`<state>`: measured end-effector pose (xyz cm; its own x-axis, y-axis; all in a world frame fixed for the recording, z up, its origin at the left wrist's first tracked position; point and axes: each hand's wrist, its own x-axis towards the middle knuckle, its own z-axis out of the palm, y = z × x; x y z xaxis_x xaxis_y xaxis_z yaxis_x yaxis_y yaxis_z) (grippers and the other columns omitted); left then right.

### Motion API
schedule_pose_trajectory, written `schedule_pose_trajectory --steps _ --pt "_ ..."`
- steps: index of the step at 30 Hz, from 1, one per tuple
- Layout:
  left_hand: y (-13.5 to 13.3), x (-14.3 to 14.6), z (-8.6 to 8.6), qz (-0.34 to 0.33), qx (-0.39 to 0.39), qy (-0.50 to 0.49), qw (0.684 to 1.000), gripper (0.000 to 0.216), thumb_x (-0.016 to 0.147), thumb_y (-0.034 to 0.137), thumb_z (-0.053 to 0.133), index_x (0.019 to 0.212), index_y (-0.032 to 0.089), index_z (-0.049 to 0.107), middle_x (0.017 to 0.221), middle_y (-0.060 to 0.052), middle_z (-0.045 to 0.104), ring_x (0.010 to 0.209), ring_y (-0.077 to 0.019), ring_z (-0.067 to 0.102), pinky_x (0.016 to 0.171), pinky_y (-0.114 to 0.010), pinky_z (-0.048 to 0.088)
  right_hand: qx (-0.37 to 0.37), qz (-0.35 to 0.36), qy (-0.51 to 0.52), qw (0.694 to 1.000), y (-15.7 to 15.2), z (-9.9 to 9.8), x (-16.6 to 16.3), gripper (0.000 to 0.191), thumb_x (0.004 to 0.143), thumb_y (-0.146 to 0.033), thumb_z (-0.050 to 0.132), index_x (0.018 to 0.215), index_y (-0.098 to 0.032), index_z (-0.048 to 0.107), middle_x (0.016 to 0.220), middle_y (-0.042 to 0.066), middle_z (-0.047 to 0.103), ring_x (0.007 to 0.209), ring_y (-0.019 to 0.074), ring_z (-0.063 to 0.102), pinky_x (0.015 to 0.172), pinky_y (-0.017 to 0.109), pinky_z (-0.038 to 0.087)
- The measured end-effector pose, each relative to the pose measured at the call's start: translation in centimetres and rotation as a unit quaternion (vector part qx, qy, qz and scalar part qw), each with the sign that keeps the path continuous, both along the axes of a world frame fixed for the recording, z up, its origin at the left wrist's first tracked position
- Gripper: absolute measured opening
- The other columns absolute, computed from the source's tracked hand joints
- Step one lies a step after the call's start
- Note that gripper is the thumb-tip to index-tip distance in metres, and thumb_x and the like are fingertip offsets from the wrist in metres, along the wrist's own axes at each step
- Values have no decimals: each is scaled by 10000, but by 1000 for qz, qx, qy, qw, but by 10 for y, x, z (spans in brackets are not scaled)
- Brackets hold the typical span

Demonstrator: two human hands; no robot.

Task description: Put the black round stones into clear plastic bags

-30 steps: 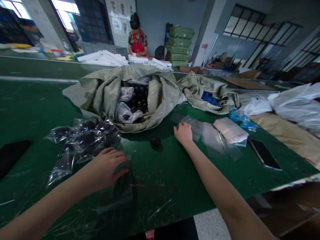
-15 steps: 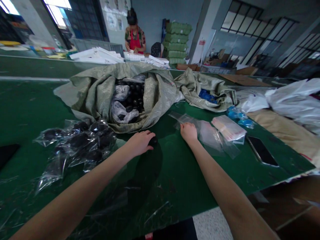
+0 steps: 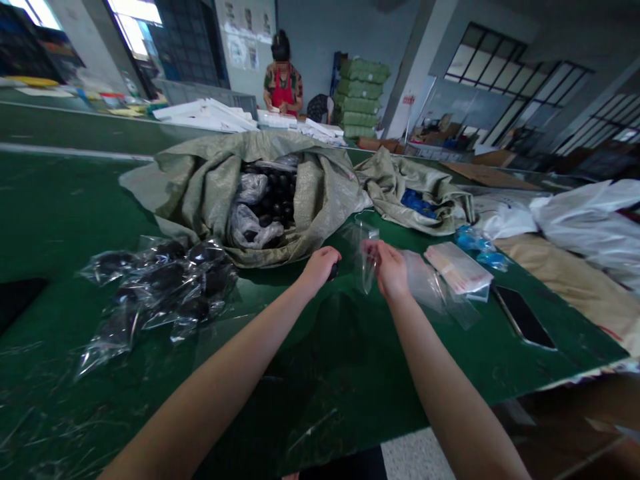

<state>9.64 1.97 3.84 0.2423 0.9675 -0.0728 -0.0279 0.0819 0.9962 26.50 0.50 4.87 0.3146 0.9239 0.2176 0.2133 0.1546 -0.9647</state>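
My left hand [image 3: 320, 268] is closed around a small rounded black object [image 3: 333, 271], mostly hidden by my fingers. A clear plastic bag [image 3: 368, 267] hangs from the fingers of my right hand [image 3: 391, 268], which pinch it just above the table. The two hands are a short way apart. Behind my left hand, an open woven sack [image 3: 200, 193] holds many similar black pieces [image 3: 275, 197] and some crumpled plastic. To the left lies a heap of black pieces wrapped in clear bags [image 3: 165, 283]. Flat clear bags [image 3: 425, 280] lie right of my right hand.
A stack of bags [image 3: 457, 267] and a phone [image 3: 524, 317] lie to the right. A second sack [image 3: 400, 190] with blue contents stands behind, near blue wrapped pieces [image 3: 483, 247]. Across the green table [image 3: 60, 207], a person in a red apron [image 3: 283, 90] works.
My right hand has lifted a clear bag off the pile. My left hand has moved right and up with the black object, closer to my right hand. The view has shifted slightly.
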Motion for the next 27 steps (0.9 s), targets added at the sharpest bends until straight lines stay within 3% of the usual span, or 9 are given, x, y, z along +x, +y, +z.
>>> schedule_pose_trajectory --steps 4,7,10,13,16,18,22,24,27 --pt "-12 -14 -11 48 44 23 998 286 781 461 595 740 179 572 566 38 497 476 -92 457 445 -215 354 -27 68 83 994 -11 -6 -13 491 814 -630 483 946 -186 646 1121 116 702 996 251 665 801 376 538" --pt "-17 -42 -15 62 60 34 996 376 751 502 658 936 175 656 685 12 593 514 -88 490 456 -213 366 -52 128 124 983 -23 -8 -23 452 807 -617 533 926 -196 646 1139 111 698 985 242 672 795 369 545" --pt "-16 -67 -9 26 59 33 997 473 733 471 698 1099 171 681 848 -38 680 549 -87 508 478 -220 381 -91 200 163 962 -32 -8 -36 404 816 -575 568 917 -194 657 1128 106 705 966 226 680 812 357 545" --pt "-14 -80 3 -26 55 56 997 372 721 437 717 942 139 743 741 -43 688 531 -93 498 486 -226 379 -143 274 167 936 -34 -5 -44 445 846 -582 523 934 -170 667 1130 126 706 972 226 688 836 353 536" --pt "-14 -88 16 -69 74 112 988 289 715 408 715 819 141 756 679 -38 690 527 -99 506 488 -224 381 -201 311 157 915 -30 3 -43 688 885 -709 275 972 -152 668 1147 155 697 978 237 696 810 363 542" --pt "-14 -92 23 -92 82 161 979 281 713 404 709 815 146 759 707 -44 707 527 -100 512 483 -222 378 -212 314 149 914 -26 10 -39 720 878 -732 260 1008 -153 667 1138 153 703 941 227 707 761 347 549" --pt "-11 -96 30 -102 97 234 962 325 727 433 683 877 155 759 696 -37 689 520 -108 505 482 -230 369 -194 309 39 930 -18 23 -36 296 796 -417 687 903 -141 697 934 109 754 759 160 708 626 237 531" --pt "-10 -95 31 -50 125 256 957 344 751 455 654 903 159 742 726 -37 683 563 -123 527 519 -242 385 -189 273 -2 943 -15 27 -39 162 780 -284 709 824 -128 702 842 96 756 676 134 692 557 204 514" --pt "-14 -93 32 64 166 303 936 343 798 486 597 827 159 698 757 -38 669 648 -148 554 591 -260 393 -153 172 10 973 -15 31 -47 98 801 -223 668 810 -129 694 804 83 753 626 129 692 506 196 521"
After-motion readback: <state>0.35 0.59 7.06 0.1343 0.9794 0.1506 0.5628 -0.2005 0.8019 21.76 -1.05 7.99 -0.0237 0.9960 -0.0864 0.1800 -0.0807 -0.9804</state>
